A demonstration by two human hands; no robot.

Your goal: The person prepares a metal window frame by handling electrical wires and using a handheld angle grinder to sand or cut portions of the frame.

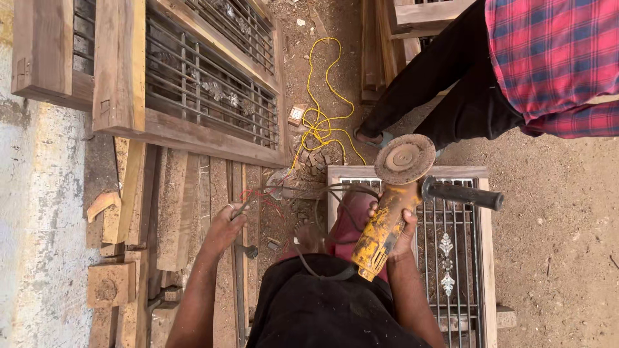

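My right hand [401,227] grips the yellow body of an angle grinder [387,222], held up with its dusty round disc [405,158] facing the camera and its black side handle [463,193] sticking out to the right. The grinder's dark cable [309,258] loops down over my black clothing. My left hand [225,227] is closed on a thin metal tool [244,207] and the cable, above stacked wooden planks.
A wooden window frame with a metal grille [451,258] lies below the grinder. Larger grilled wooden frames [200,84] lean at top left. A yellow cord [322,109] and a socket box [296,115] lie on the dirt. Another person in a red plaid shirt [554,58] stands at top right.
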